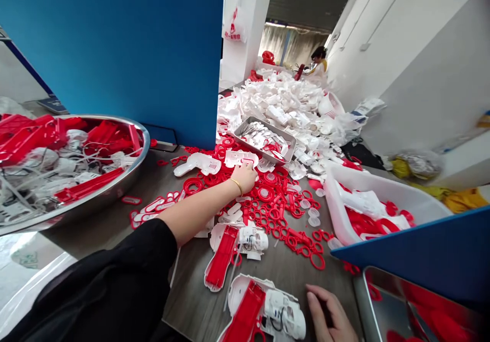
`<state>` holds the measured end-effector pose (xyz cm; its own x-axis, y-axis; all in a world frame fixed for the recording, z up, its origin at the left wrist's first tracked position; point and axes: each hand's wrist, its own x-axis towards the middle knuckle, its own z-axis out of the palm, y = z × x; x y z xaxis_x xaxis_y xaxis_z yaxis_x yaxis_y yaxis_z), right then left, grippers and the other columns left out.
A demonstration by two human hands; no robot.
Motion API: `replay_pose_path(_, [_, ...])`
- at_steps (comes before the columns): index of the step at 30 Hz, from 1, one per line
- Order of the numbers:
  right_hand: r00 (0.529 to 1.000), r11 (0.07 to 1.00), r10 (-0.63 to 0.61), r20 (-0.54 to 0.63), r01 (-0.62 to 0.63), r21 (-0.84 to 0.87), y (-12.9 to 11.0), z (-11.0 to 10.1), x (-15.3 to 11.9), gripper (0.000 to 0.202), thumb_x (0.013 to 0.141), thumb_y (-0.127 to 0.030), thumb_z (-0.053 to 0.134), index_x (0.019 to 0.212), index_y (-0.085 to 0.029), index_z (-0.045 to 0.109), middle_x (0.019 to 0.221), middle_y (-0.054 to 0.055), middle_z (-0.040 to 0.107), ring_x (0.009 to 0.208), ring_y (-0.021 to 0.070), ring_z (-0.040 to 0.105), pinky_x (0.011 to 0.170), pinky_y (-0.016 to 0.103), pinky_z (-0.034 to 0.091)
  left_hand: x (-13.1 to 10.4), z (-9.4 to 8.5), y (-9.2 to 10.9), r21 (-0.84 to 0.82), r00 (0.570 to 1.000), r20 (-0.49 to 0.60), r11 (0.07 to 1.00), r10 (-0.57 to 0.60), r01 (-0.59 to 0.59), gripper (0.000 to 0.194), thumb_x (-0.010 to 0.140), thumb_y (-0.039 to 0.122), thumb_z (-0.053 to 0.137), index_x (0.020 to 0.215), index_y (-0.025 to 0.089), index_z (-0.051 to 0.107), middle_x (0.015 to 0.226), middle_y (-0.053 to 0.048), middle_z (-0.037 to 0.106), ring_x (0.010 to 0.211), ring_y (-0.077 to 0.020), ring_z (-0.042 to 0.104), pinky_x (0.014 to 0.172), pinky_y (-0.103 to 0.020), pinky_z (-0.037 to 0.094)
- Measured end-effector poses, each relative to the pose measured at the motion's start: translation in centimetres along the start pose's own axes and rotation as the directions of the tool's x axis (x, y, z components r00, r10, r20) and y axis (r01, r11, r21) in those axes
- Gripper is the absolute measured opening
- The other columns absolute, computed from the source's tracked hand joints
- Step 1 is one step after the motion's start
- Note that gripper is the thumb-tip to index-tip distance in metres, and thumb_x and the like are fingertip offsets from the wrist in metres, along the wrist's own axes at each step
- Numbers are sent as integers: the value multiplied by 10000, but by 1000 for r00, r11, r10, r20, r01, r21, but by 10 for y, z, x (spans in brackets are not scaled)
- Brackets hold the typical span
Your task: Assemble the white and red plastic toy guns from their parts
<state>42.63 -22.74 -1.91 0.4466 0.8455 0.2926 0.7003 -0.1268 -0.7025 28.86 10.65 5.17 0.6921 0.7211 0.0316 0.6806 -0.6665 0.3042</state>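
Note:
My left hand point(245, 177), with a gold bangle on its wrist, reaches far forward over a heap of red plastic rings point(264, 193). Its fingers curl at the near edge of a white slotted plastic shell point(240, 159); their tips are partly hidden. Another white shell point(199, 164) lies to its left. Low at the right, my right hand point(331, 315) is near the tabletop, thumb and fingers apart and holding nothing. Beside it lies an opened white housing point(285, 314) with a red inner strip and wiring. A similar housing assembly point(250, 242) lies farther forward.
A large metal bowl point(143, 150) of red and white parts stands left. A metal tray point(293, 150) sits before a white parts pile point(283, 94). A white bin point(421, 199), blue panel point(421, 250) and metal tray point(369, 291) flank the right. A person point(319, 66) sits far back.

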Motion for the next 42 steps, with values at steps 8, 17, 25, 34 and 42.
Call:
replay_pose_path(8, [983, 997, -2, -185, 16, 74, -68, 0, 50, 200, 833, -416, 565, 879, -252, 672, 859, 41, 700, 785, 242, 670, 758, 406, 553, -26, -36, -17, -494, 977, -205, 856, 56, -153, 127, 803, 215, 624, 718, 162, 546, 787, -28, 594, 780, -161, 551, 786, -318, 444])
replay_pose_path(17, [1000, 969, -23, 6, 20, 245, -143, 93, 233, 759, 638, -324, 746, 1310, -147, 441, 1304, 189, 554, 1193, 309, 537, 992, 518, 426, -29, -49, 2, -915, 868, -355, 320, -349, -245, 162, 939, 261, 395, 794, 188, 406, 765, -4, 556, 706, -95, 576, 753, -273, 503])
replay_pose_path(25, [993, 957, 58, 106, -25, -290, -105, 41, 186, 867, 604, -395, 780, 1353, -113, 444, 1248, 221, 595, 1132, 422, 567, 948, 587, 433, -81, -36, 19, -753, 871, -463, 592, -166, -288, 415, 766, 289, 689, 1110, 150, 503, 1193, -137, 547, 1210, -270, 483, 1068, -476, 358])
replay_pose_path(34, [880, 997, -72, 469, 79, 5, -109, -47, 40, 815, 717, -488, 730, 1421, -297, 365, 1325, 69, 578, 1131, 293, 602, 912, 449, 527, -173, -58, 80, -84, 806, 98, 812, 584, -578, 472, 831, 441, 643, 1198, 154, 566, 1046, -101, 627, 897, -231, 646, 796, -340, 513])
replay_pose_path(42, [832, 969, -203, 516, 248, -20, -71, -8, 7, 537, 819, -379, 650, 1310, -200, 530, 1333, 113, 575, 1286, 284, 476, 1076, 508, 393, -223, 10, 60, 23, 902, 98, 905, 421, -425, 485, 861, 393, 612, 1214, 68, 545, 1202, -164, 638, 1145, -273, 584, 991, -407, 434])
